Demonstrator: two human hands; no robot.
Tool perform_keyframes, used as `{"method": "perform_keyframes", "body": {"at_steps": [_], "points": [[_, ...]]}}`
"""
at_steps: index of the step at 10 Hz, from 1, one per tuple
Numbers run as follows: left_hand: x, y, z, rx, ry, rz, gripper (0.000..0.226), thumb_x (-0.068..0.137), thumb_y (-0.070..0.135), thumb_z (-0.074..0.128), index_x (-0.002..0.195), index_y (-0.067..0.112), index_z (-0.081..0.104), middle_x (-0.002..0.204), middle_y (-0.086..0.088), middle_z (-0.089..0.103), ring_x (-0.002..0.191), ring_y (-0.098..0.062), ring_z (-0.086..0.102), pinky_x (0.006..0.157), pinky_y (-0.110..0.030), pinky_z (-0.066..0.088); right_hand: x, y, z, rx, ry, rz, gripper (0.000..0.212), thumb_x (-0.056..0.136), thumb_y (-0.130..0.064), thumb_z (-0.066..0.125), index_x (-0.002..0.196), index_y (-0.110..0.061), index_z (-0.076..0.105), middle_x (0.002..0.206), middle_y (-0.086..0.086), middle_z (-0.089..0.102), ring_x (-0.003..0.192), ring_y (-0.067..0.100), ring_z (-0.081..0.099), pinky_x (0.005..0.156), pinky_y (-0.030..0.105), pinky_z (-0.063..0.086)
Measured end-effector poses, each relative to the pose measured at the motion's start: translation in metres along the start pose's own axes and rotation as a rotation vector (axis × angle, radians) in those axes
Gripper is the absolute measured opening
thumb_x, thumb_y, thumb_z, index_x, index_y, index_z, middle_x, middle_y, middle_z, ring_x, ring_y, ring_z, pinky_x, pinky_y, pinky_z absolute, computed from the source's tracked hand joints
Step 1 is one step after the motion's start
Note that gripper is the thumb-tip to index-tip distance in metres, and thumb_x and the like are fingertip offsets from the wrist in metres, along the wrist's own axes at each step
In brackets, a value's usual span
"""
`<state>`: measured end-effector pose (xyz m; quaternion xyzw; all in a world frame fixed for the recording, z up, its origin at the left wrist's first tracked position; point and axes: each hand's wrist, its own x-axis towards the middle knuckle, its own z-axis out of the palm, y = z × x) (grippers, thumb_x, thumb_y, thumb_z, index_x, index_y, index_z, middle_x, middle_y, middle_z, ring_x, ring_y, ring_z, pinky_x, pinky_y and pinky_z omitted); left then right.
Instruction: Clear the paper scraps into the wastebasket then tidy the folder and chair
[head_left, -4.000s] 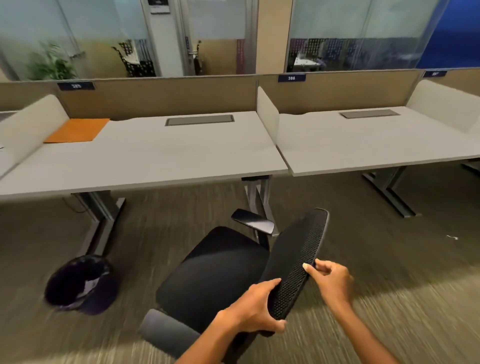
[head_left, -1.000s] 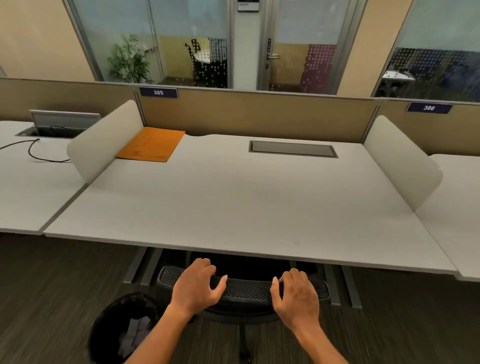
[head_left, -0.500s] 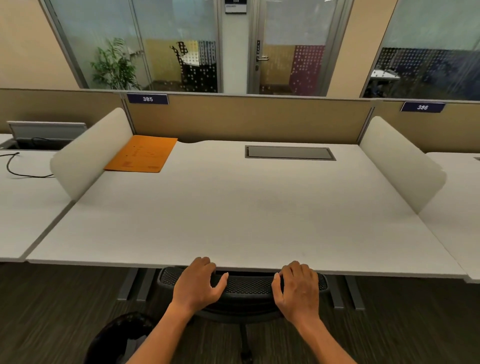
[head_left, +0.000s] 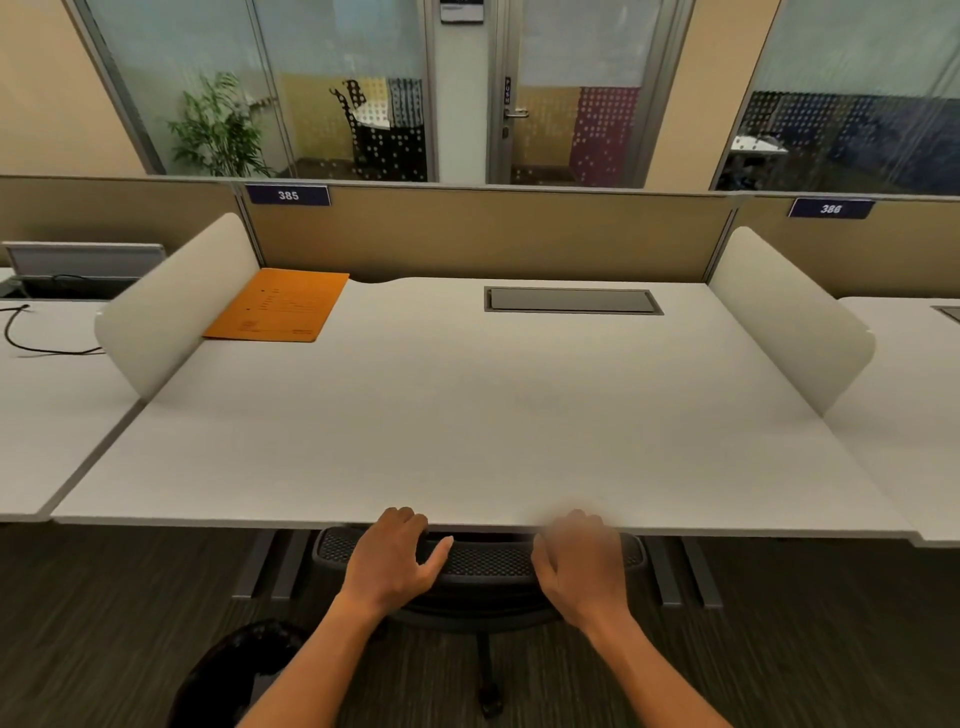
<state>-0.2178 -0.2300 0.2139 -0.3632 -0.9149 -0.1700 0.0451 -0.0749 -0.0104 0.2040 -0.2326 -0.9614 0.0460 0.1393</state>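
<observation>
While the chair is being tucked under the desk, its backrest is being clasped by left hand and right hand, fingers curled over its top.

An open-plan office: a white bench sits in a row of workstations split by curved side screens and tan partitions bearing number plates. Behind stand glass-walled meeting rooms, and a mesh-backed chair is tucked underneath.
</observation>
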Motion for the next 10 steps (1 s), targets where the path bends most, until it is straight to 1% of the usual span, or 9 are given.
{"method": "perform_keyframes", "body": {"at_steps": [1, 2, 3, 4, 5, 6, 7, 8, 10], "points": [[-0.007, 0.006, -0.002, -0.012, 0.087, 0.006, 0.052, 0.087, 0.063, 0.041, 0.101, 0.019, 0.064, 0.096, 0.005, 0.063, 0.092, -0.012, 0.057, 0.08, -0.024, 0.05, -0.006, 0.002, -0.007, 0.054, 0.036, -0.004, 0.036, 0.093, -0.049, 0.034, 0.091, -0.024, 0.059, 0.091, -0.006, 0.059, 0.083, 0.013, 0.053, 0.074, 0.029, 0.046], [-0.024, 0.013, -0.001, -0.009, 0.129, 0.03, 0.053, 0.09, 0.061, 0.041, 0.116, 0.018, 0.059, 0.113, 0.003, 0.062, 0.107, -0.014, 0.057, 0.095, -0.028, 0.05, -0.021, 0.004, -0.015, 0.097, 0.09, -0.024, 0.026, 0.094, -0.044, 0.04, 0.096, -0.025, 0.058, 0.093, -0.007, 0.058, 0.084, 0.012, 0.054, 0.075, 0.028, 0.047], [-0.044, 0.02, 0.0, -0.011, 0.11, 0.027, 0.059, 0.092, 0.06, 0.039, 0.131, 0.017, 0.052, 0.135, -0.002, 0.054, 0.132, -0.018, 0.046, 0.112, -0.034, 0.039, -0.042, 0.008, -0.019, 0.129, 0.132, -0.053, 0.02, 0.093, -0.04, 0.045, 0.1, -0.026, 0.058, 0.095, -0.008, 0.058, 0.083, 0.01, 0.053, 0.074, 0.026, 0.046], [-0.065, 0.032, -0.001, 0.003, 0.097, 0.013, 0.065, 0.093, 0.059, 0.039, 0.142, 0.017, 0.042, 0.152, -0.003, 0.039, 0.146, -0.018, 0.027, 0.12, -0.039, 0.027, -0.062, 0.011, -0.019, 0.156, 0.138, -0.063, 0.019, 0.091, -0.039, 0.047, 0.102, -0.027, 0.057, 0.096, -0.009, 0.057, 0.083, 0.009, 0.052, 0.073, 0.023, 0.046], [-0.086, 0.043, -0.003, 0.027, 0.085, -0.022, 0.072, 0.093, 0.061, 0.036, 0.15, 0.018, 0.028, 0.161, 0.001, 0.017, 0.151, -0.013, 0.007, 0.124, -0.036, 0.01, -0.082, 0.015, -0.017, 0.169, 0.137, -0.076, 0.023, 0.088, -0.038, 0.051, 0.107, -0.027, 0.058, 0.102, -0.009, 0.058, 0.089, 0.007, 0.054, 0.078, 0.021, 0.047], [-0.101, 0.054, -0.005, 0.041, 0.092, -0.043, 0.077, 0.093, 0.063, 0.032, 0.153, 0.018, 0.015, 0.164, 0.002, 0.002, 0.151, -0.011, -0.007, 0.121, -0.033, -0.003, -0.095, 0.018, -0.017, 0.179, 0.148, -0.096, 0.034, 0.087, -0.04, 0.052, 0.116, -0.024, 0.059, 0.112, -0.007, 0.06, 0.102, 0.009, 0.058, 0.088, 0.024, 0.047], [-0.108, 0.064, -0.014, 0.063, 0.112, -0.025, 0.08, 0.093, 0.064, 0.029, 0.154, 0.017, 0.007, 0.164, 0.002, -0.004, 0.151, -0.013, -0.008, 0.12, -0.036, -0.002, -0.098, 0.014, -0.026, 0.166, 0.164, -0.103, 0.048, 0.089, -0.047, 0.043, 0.127, -0.021, 0.054, 0.124, -0.004, 0.058, 0.116, 0.013, 0.056, 0.098, 0.03, 0.045], [-0.095, 0.07, -0.039, 0.067, 0.167, -0.01, 0.082, 0.094, 0.062, 0.028, 0.154, 0.017, -0.002, 0.164, 0.001, -0.012, 0.151, -0.017, -0.007, 0.12, -0.039, -0.002, -0.081, 0.011, -0.048, 0.162, 0.206, -0.113, 0.057, 0.09, -0.052, 0.041, 0.136, -0.018, 0.045, 0.136, 0.0, 0.05, 0.126, 0.017, 0.049, 0.104, 0.034, 0.043], [-0.032, 0.083, -0.141, 0.037, 0.431, 0.073, 0.082, 0.094, 0.053, 0.039, 0.154, 0.013, 0.0, 0.164, -0.005, -0.009, 0.152, -0.022, -0.005, 0.122, -0.051, 0.008, -0.004, -0.007, -0.133, 0.156, 0.355, -0.136, 0.067, 0.093, -0.055, 0.032, 0.147, -0.014, 0.03, 0.156, 0.005, 0.03, 0.146, 0.023, 0.024, 0.118, 0.047, 0.025]]}}
